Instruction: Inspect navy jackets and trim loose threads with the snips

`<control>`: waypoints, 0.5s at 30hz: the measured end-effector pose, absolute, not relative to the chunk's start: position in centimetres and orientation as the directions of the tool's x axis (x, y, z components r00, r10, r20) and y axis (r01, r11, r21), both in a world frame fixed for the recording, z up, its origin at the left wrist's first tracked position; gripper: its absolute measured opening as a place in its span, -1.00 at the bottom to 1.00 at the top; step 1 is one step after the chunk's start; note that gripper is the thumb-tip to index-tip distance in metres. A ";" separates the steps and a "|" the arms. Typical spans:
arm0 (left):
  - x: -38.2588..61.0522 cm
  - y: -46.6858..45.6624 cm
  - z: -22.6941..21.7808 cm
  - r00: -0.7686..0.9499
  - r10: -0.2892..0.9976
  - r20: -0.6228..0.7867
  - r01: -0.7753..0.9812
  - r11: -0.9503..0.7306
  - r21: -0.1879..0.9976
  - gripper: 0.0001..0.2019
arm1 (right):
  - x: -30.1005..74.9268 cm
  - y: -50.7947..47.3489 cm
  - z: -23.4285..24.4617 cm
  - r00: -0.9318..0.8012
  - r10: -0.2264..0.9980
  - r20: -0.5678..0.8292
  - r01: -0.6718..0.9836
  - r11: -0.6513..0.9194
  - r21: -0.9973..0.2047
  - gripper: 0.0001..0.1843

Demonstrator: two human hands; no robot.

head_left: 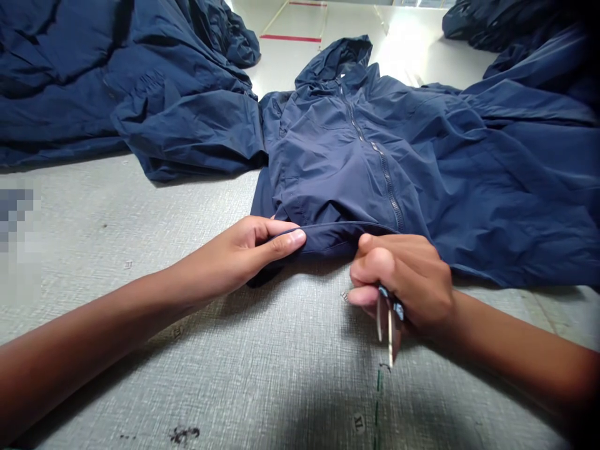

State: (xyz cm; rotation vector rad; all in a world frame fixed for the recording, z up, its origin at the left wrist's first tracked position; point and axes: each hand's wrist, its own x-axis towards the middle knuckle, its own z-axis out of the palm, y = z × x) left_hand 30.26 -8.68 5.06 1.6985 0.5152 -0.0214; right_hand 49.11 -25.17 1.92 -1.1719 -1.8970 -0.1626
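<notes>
A navy hooded zip jacket (347,150) lies spread on the grey table, hood away from me and its front zip (375,150) running down the middle. My left hand (253,250) pinches the jacket's hem (328,240) between thumb and fingers, folding it slightly. Gripped in my right hand (403,281) are small thread snips (388,319) with blue-patterned handles and thin pale blades pointing down toward the table. The knuckles of that hand rest against the hem. Part of the snips is hidden by my fingers.
More navy garments (131,94) lie heaped at the far left, and another pile (515,31) sits at the far right. The grey woven table top (262,387) has small marks and a green line near me. A floor with red markings (290,37) shows beyond the table.
</notes>
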 end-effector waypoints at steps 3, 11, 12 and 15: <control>30.2 -8.6 5.0 0.904 0.317 -0.286 0.335 -0.113 0.935 -0.66 | 49.0 -25.5 1.8 -0.145 0.635 0.759 0.764 0.559 -0.322 -0.71; 29.8 -7.1 5.2 0.938 0.245 -0.247 0.284 -0.129 0.950 -0.70 | 48.9 -25.0 1.7 -0.174 0.686 0.707 0.848 0.469 -0.246 -0.60; 29.8 -6.9 5.2 0.936 0.253 -0.246 0.280 -0.111 0.953 -0.67 | 48.9 -24.9 1.7 -0.166 0.715 0.679 0.875 0.424 -0.233 -0.68; 29.7 -6.5 4.9 0.939 0.249 -0.235 0.245 -0.009 0.969 -0.52 | 48.9 -24.9 1.5 -0.128 0.751 0.647 0.917 0.339 -0.211 -0.76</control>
